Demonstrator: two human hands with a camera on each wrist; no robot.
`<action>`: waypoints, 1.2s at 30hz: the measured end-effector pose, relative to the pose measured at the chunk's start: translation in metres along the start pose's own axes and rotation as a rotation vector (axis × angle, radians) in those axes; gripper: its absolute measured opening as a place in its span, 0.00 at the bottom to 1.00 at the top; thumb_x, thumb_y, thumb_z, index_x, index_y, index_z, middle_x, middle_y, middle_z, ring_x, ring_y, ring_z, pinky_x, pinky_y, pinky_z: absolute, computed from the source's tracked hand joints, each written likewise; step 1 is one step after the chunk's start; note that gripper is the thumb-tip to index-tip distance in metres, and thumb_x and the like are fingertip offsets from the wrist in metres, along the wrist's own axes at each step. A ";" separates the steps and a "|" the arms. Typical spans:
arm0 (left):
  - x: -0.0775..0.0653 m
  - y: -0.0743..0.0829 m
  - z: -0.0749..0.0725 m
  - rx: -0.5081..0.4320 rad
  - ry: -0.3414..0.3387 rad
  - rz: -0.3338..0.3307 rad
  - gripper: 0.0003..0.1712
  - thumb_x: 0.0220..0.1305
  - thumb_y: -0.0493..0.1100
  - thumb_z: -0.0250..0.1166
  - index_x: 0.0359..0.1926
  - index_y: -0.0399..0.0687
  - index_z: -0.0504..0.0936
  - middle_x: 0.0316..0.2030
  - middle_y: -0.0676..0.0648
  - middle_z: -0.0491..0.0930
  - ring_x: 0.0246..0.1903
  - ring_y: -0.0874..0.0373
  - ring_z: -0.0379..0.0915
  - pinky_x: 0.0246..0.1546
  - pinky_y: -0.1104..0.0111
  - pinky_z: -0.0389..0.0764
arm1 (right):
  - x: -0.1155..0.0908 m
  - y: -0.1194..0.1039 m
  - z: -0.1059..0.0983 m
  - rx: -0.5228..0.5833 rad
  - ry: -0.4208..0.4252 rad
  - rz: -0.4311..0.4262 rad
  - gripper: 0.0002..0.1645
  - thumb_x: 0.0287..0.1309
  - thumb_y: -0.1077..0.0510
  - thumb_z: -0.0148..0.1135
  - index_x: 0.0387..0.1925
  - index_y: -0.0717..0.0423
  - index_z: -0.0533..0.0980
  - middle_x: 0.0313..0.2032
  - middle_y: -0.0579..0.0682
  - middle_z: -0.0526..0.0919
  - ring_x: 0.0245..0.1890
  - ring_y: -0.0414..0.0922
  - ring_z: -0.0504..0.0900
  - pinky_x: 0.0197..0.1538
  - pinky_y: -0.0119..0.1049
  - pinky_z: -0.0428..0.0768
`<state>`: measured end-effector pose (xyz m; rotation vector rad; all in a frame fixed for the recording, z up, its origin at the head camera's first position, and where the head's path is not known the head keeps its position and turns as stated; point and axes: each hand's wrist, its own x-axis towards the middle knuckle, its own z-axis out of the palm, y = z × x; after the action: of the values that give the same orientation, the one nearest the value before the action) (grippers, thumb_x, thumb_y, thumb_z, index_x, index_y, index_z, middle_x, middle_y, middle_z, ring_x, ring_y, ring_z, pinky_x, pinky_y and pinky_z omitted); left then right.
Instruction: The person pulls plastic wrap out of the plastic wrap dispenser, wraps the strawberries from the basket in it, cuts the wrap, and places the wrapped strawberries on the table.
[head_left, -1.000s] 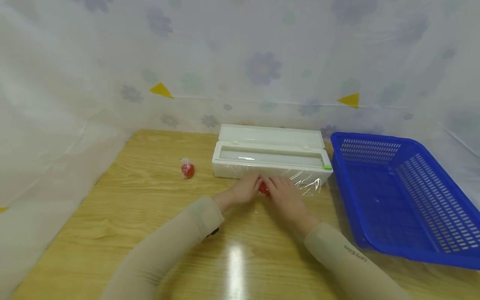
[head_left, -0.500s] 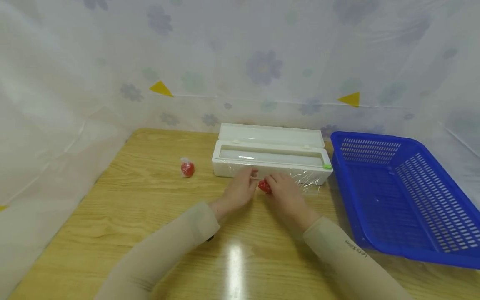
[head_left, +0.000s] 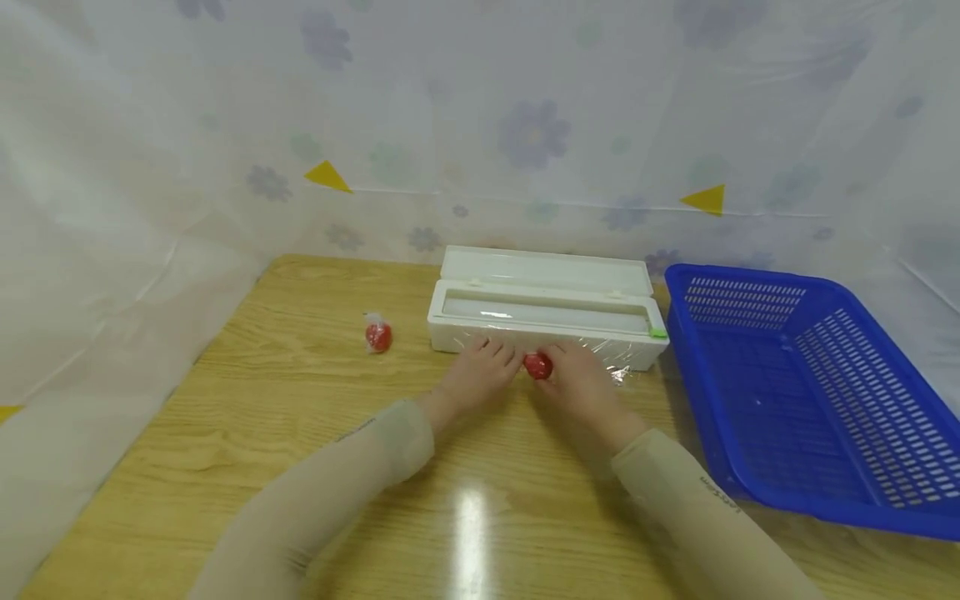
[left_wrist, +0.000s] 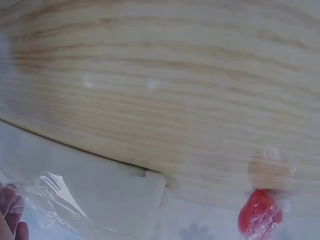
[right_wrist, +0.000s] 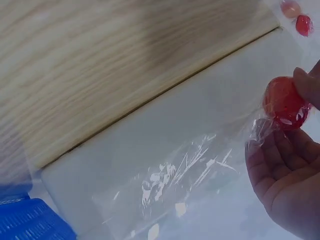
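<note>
In the head view my right hand holds a small red round thing, fruit-like, just in front of the white cling film box. The right wrist view has the thumb over it and the fingers below, with clear cling film running from it over the box front. Beside it, my left hand has bent fingers at the film near the box's front edge. Through the film, the fingertips appear in the left wrist view's lower left corner, seeming to pinch it. The thumb's contact is partly hidden.
A second red round thing, wrapped in film, lies on the wooden table left of the box. The box's lid is raised and a film roll lies inside. On the right stands a blue basket. A flowered sheet hangs behind.
My hands were together at the red thing. The left hand has since moved away from it to the film at the box front, while the right hand keeps hold of the red thing.
</note>
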<state>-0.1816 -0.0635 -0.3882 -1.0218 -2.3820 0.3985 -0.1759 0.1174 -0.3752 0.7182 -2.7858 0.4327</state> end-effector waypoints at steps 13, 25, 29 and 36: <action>0.004 0.000 0.000 -0.099 -0.083 -0.106 0.16 0.63 0.40 0.57 0.51 0.48 0.78 0.50 0.49 0.81 0.52 0.55 0.74 0.56 0.63 0.74 | -0.022 0.016 0.009 -0.391 0.272 -0.181 0.30 0.43 0.54 0.70 0.48 0.64 0.72 0.42 0.60 0.78 0.44 0.55 0.75 0.42 0.47 0.75; 0.005 0.001 0.000 -0.097 -0.057 -0.085 0.14 0.62 0.39 0.58 0.49 0.49 0.79 0.46 0.50 0.82 0.48 0.56 0.75 0.54 0.65 0.75 | -0.019 0.020 0.010 -0.429 0.255 -0.234 0.17 0.43 0.64 0.67 0.40 0.64 0.81 0.32 0.55 0.84 0.37 0.52 0.76 0.42 0.44 0.78; 0.005 0.002 0.001 -0.103 -0.040 -0.083 0.13 0.62 0.39 0.58 0.47 0.49 0.80 0.45 0.51 0.83 0.48 0.56 0.76 0.53 0.65 0.76 | -0.018 0.021 0.011 -0.377 0.234 -0.232 0.17 0.42 0.62 0.68 0.37 0.66 0.81 0.30 0.56 0.84 0.36 0.52 0.77 0.42 0.45 0.79; 0.008 0.005 0.001 -0.128 -0.145 -0.086 0.14 0.64 0.39 0.56 0.50 0.49 0.80 0.47 0.50 0.83 0.49 0.56 0.75 0.53 0.65 0.75 | -0.014 0.018 0.012 -0.349 0.070 -0.153 0.15 0.47 0.64 0.65 0.39 0.67 0.80 0.33 0.57 0.83 0.39 0.53 0.77 0.50 0.46 0.80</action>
<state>-0.1842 -0.0540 -0.3887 -0.9714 -2.6000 0.3018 -0.1749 0.1349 -0.3942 0.8047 -2.6167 -0.0563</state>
